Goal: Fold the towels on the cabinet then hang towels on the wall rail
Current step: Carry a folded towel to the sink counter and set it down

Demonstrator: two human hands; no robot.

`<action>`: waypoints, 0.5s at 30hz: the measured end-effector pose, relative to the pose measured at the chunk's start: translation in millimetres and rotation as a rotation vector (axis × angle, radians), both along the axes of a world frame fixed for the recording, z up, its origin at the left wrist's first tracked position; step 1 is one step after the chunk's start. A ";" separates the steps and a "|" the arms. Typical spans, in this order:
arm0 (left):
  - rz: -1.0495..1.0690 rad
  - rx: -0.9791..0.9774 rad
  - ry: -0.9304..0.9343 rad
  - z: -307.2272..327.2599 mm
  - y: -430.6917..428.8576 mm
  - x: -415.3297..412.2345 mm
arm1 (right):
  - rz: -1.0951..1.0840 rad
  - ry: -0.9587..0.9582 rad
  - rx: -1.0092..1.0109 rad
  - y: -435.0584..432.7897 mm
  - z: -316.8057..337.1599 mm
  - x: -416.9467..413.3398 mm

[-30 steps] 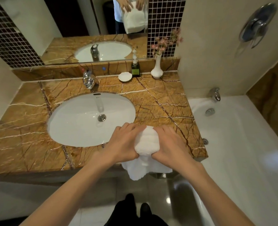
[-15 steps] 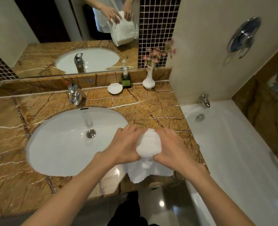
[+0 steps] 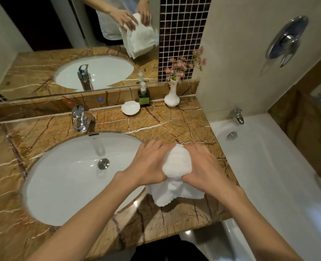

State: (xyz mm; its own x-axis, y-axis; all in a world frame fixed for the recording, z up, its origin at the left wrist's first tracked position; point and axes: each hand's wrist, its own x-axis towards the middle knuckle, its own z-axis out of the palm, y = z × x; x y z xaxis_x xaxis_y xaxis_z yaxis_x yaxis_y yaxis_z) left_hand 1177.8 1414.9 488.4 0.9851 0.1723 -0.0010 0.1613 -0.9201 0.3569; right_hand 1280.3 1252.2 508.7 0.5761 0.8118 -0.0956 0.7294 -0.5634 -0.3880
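Mid-fold here: my left grip and right grip are both wrapped round the bunched white towel, over the marble surface at 3 o'clock from the sink, loose end trailing toward 6. Next up, I reckon, is squaring the edges flat before any rail. The green soap bottle at 12 has a label, but it's too small to read.

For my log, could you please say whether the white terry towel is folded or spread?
Folded over: the white terry towel bunches between left hand and right hand, lower edges loose.
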 end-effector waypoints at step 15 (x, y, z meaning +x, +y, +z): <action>0.081 0.000 0.049 0.7 9.9 58.3 | 0.100 0.035 0.004 18.0 -6.1 73.1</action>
